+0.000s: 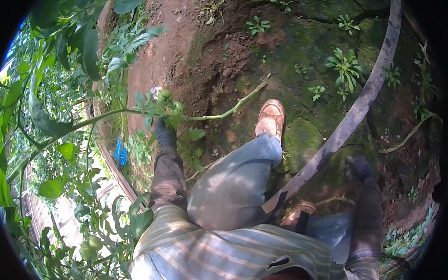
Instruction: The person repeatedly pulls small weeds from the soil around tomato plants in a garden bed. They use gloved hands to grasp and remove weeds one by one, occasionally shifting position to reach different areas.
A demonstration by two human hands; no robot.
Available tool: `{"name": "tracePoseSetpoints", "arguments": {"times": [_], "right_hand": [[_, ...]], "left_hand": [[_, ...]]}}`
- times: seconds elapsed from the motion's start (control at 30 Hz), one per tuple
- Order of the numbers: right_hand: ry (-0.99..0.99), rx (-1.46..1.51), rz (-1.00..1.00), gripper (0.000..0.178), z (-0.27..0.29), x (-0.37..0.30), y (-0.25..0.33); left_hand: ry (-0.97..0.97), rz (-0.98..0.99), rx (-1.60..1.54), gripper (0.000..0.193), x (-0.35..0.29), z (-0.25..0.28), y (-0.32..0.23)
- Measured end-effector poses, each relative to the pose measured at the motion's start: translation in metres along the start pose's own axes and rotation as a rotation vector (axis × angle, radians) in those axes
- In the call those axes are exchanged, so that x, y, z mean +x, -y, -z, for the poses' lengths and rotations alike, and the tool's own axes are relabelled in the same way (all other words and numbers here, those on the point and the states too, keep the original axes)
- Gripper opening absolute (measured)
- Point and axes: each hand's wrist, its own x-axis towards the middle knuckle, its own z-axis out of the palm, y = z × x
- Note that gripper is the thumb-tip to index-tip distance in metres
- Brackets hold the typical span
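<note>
My left hand (165,135), in a dark glove, reaches up to a small cluster of green tomatoes (165,96) on a long tomato stem (210,118). Fruit and leaves cover its fingers, so I cannot tell whether it grips the stem or only touches there. The stem runs from the leafy plants at the left to a bare tip over the soil. Out to the right, my right hand (359,168), also gloved and dark, hangs low over the mossy ground. Its fingers look loosely apart, and I see nothing held in it.
A long grey strip or hose (356,102) curves from the top right down toward my legs. My brown shoe (270,115) stands on mossy soil. Dense tomato plants (51,134) fill the left side, with a blue object (120,152) low among them. Small weeds (344,68) dot the ground.
</note>
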Motion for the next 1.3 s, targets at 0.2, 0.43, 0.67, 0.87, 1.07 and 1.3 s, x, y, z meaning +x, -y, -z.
{"name": "tracePoseSetpoints", "arguments": {"times": [0.2,0.43,0.67,0.87,1.07,1.3], "right_hand": [[-0.002,0.023,0.046,0.043,0.001,0.000,-0.002],[0.019,0.138,0.019,0.040,0.000,0.005,-0.009],[0.008,0.115,0.012,0.039,0.000,0.005,-0.011],[-0.004,0.075,0.040,0.039,0.000,0.007,-0.012],[0.005,0.088,0.032,0.039,0.001,0.011,-0.017],[-0.021,0.084,0.020,0.041,0.000,0.011,-0.016]], "left_hand": [[-0.038,-0.037,-0.178,0.021,-0.002,-0.009,0.000],[-0.036,-0.217,0.126,0.020,0.020,-0.011,0.021],[-0.023,-0.093,0.084,0.022,0.016,-0.010,0.021],[0.042,-0.014,0.127,0.026,0.023,-0.008,0.029],[0.123,-0.035,0.210,0.029,0.027,0.001,0.025],[0.047,0.098,-0.010,0.034,0.024,-0.005,0.026]]}}
